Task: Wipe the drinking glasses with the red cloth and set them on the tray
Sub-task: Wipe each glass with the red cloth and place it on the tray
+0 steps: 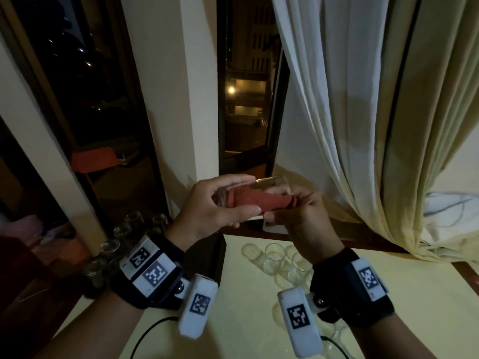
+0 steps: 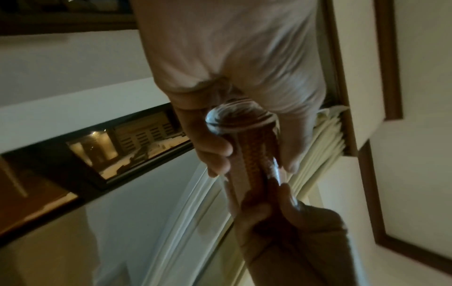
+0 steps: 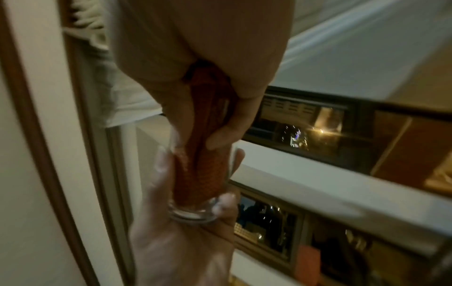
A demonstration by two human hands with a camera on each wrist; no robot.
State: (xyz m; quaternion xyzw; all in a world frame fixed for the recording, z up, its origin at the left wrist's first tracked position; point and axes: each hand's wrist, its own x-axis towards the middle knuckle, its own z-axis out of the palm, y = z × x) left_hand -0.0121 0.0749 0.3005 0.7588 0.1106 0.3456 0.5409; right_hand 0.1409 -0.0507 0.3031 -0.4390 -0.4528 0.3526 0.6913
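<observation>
- A person's left hand [image 1: 212,203] curls around a drinking glass [image 1: 261,186], held sideways in the air above the table [image 1: 233,294].
- The right hand [image 1: 303,216] pinches a red cloth [image 1: 248,200] stuffed inside the glass.
- More glasses [image 1: 274,257] stand on the table below; another group [image 1: 124,239] sits to the left.

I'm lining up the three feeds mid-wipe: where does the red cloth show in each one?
Head: red cloth centre frame, stuffed inside the sideways glass between both hands.
Left wrist: centre, a red column inside the glass.
Right wrist: centre-left, running from the right hand down into the glass.
Shared landmark: the dark window with lit buildings.
</observation>
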